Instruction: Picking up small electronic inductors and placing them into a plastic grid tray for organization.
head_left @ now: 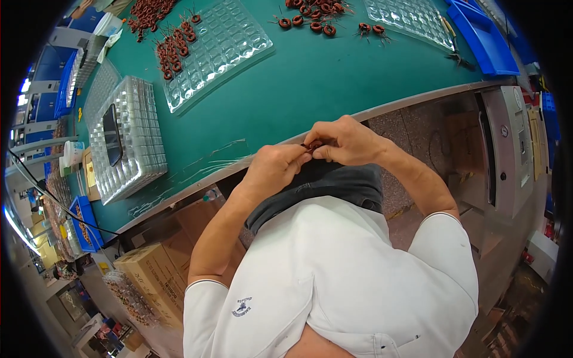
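At the near edge of the green table, both hands meet in front of my body around a small reddish-brown wire-wound ring coil [314,145]. My left hand [271,169] is closed, its thumb and forefinger pinching at the coil's left side. From the right, the thumb and bent fingers of my right hand [345,141] grip the same coil. The fingertips hide much of it. Beyond the hands lies a clear plastic tray [218,59] with round pockets; similar coils [173,51] with upright wire ends fill its left part.
Loose coils form a heap [149,15] at the far left and another group [316,12] farther right. A second clear tray [409,21], cutters [459,58] and a blue bin [483,39] lie right. Stacked trays [146,128] bear a phone [111,134]. Wire scraps [218,162] litter the near edge.
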The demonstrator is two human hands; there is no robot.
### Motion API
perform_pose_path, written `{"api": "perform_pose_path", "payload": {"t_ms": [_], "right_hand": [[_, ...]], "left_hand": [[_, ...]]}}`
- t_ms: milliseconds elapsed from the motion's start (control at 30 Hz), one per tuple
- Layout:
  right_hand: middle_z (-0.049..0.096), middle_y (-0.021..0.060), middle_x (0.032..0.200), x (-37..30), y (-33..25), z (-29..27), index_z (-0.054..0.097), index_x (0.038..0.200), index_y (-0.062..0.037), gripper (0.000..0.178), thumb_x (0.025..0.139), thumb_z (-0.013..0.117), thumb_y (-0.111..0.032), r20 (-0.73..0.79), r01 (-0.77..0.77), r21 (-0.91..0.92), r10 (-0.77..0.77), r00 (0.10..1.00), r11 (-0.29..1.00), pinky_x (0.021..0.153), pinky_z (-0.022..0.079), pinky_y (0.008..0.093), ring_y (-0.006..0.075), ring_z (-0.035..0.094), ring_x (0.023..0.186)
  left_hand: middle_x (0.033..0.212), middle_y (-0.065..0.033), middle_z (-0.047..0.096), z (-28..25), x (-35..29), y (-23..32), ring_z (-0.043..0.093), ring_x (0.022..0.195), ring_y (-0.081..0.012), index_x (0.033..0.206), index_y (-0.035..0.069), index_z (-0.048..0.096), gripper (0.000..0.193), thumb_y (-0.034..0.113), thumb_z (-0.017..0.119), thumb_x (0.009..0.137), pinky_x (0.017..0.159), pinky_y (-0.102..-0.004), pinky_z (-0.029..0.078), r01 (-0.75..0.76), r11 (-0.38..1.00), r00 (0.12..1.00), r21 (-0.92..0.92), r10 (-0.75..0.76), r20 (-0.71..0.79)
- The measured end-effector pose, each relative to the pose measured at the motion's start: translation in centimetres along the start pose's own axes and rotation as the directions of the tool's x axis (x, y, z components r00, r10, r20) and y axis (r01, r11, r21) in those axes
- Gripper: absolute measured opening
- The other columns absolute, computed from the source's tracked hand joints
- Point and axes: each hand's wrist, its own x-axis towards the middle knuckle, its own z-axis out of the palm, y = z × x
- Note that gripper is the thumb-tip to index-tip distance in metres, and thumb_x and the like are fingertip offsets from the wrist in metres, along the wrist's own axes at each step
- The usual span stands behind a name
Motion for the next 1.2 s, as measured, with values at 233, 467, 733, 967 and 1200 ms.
{"api": "perform_pose_path", "payload": {"t_ms": [233,467,733,967,1200], "right_hand": [[0.059,0.006,0.056,-0.4,0.6,1.6,0.059,0.081,-0.0011,0.048,0.098,0.05,-0.045,-0.004,-0.396,0.694,0.553,0.833,0.602,0.035,0.042,0.0212,0.0108,0.055,0.039],[0.056,0.0013,0.055,1.1,0.4,3.1,0.061,0.082,-0.0021,0.039,0.099,0.052,-0.037,-0.272,-0.283,0.553,0.491,0.827,0.783,0.037,0.04,0.021,0.0066,0.051,0.041],[0.062,0.0038,0.066,1.5,0.0,3.0,0.063,0.102,0.0014,0.025,0.095,0.061,-0.022,-0.225,-0.15,0.499,0.295,0.929,0.853,0.044,0.046,0.0222,0.0077,0.056,0.051],[0.062,0.006,0.065,5.6,-4.7,3.4,0.06,0.09,-0.0004,0.016,0.091,0.065,-0.016,-0.044,-0.277,0.47,0.336,0.941,0.838,0.043,0.043,0.0267,0.0107,0.056,0.049],[0.058,0.0047,0.058,1.7,-10.8,6.8,0.062,0.09,0.0024,0.013,0.087,0.066,-0.009,0.015,-0.459,0.486,0.518,0.855,0.744,0.037,0.044,0.0251,0.0107,0.055,0.043]], "left_hand": [[0.109,-0.0125,0.062,-2.9,-1.2,1.4,0.063,0.096,-0.0262,0.11,0.003,0.065,0.035,0.013,0.077,0.078,0.079,-0.0331,0.051,-0.261,0.958,0.814,0.119,0.284,-0.506],[0.103,-0.0097,0.061,2.2,-0.6,-0.3,0.059,0.089,-0.0224,0.103,0.006,0.066,0.036,0.007,0.082,0.071,0.062,-0.029,0.052,-0.283,0.955,0.844,0.085,0.29,-0.451],[0.083,-0.0073,0.063,1.0,0.1,-1.8,0.061,0.075,-0.0224,0.088,0.005,0.068,0.013,-0.001,0.073,0.077,0.059,-0.0312,0.05,-0.2,0.98,0.812,0.021,0.178,-0.556],[0.083,-0.0103,0.061,-4.5,-3.0,-0.8,0.061,0.077,-0.0275,0.088,0.007,0.069,0.018,-0.001,0.07,0.072,0.065,-0.0377,0.05,-0.182,0.901,0.75,0.393,0.386,-0.537],[0.078,-0.0075,0.054,-3.7,-9.2,3.1,0.057,0.072,-0.0264,0.079,0.007,0.061,0.009,0.01,0.066,0.072,0.063,-0.0366,0.048,-0.252,0.842,0.777,0.477,0.47,-0.419]]}}
